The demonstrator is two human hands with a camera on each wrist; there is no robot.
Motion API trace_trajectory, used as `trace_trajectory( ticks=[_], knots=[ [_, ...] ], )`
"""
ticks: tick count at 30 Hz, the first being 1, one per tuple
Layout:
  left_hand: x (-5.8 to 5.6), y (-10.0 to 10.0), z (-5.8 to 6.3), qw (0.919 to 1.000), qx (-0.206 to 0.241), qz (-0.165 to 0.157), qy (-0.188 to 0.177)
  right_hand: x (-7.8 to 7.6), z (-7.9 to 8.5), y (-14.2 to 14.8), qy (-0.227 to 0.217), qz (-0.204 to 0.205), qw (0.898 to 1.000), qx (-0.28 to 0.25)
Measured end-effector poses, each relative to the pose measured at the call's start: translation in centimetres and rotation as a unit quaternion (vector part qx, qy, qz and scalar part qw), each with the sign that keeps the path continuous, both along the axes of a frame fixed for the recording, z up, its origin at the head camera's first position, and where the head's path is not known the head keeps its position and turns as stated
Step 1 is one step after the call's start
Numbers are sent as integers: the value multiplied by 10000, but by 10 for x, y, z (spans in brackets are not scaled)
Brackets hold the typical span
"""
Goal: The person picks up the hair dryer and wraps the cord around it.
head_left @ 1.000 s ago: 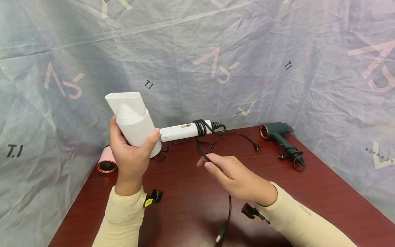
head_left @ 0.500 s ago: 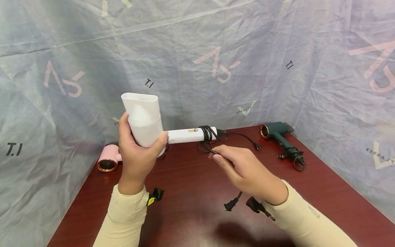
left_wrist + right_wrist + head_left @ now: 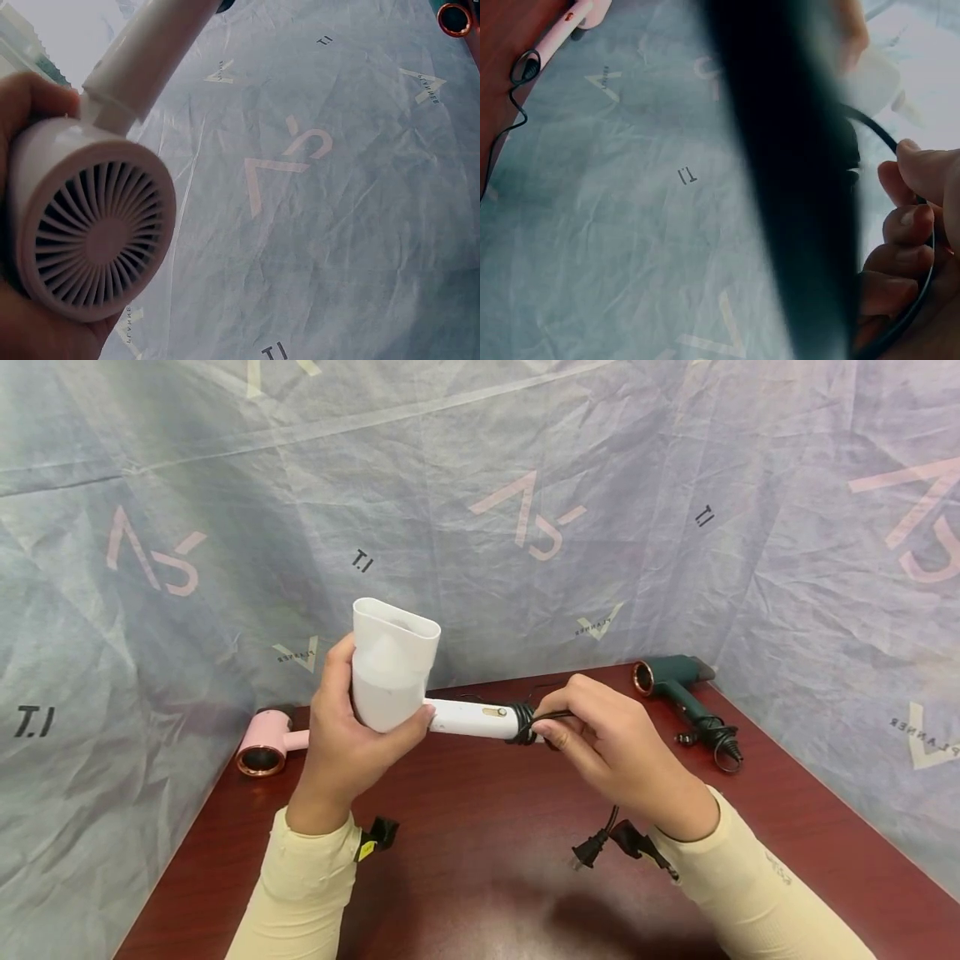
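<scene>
In the head view a white hair dryer point(image 3: 390, 681) is held up above the table, its flat nozzle pointing upward and its handle reaching right. My left hand point(image 3: 348, 739) grips the barrel, thumb near the handle joint. The left wrist view shows the dryer's round slotted grille point(image 3: 105, 236). Several turns of black cord point(image 3: 522, 723) are wound round the handle's end. My right hand point(image 3: 611, 747) pinches that cord close to the handle, and the loose end with a plug point(image 3: 588, 850) dangles below. A dark blurred strip hides part of the right wrist view.
On the red-brown table point(image 3: 465, 827) a pink hair dryer point(image 3: 264, 743) lies at the left, partly behind my left hand. At the far right lies a dark green hair dryer point(image 3: 678, 689) with its cord bundled at the handle. Grey printed cloth point(image 3: 450, 485) encloses the back and sides.
The white dryer has moved right and its nozzle has turned. My right hand has risen and moved right with the cord, now close to the handle's end. The plug has swung up and right.
</scene>
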State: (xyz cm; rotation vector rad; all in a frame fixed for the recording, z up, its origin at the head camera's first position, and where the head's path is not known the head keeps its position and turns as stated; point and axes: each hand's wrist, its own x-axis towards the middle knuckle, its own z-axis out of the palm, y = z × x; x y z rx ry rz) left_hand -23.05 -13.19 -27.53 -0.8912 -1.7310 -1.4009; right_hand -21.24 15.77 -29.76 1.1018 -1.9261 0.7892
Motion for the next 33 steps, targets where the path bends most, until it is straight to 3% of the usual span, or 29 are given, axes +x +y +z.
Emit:
trace_trajectory(
  ticks=[7, 15, 21, 27, 33],
  knots=[
    [-14, -10, -11, 9992, -336, -183, 87, -4, 0, 3, -135, 168, 9998, 54],
    [-16, -15, -11, 9954, -212, -932, -44, -9, -4, 8, -1047, 647, 9922, 194],
    [-14, -15, -9, 9885, -89, -1511, -9, -13, -8, 9, -1797, 1273, 9751, 262],
    [-9, -14, -8, 9743, 129, -2248, -119, -14, -14, 4, -2383, 1790, 9541, 291],
    [-6, -11, -7, 9720, 420, -2293, -299, -16, -21, -2, -2854, 2007, 9371, 107]
  ],
)
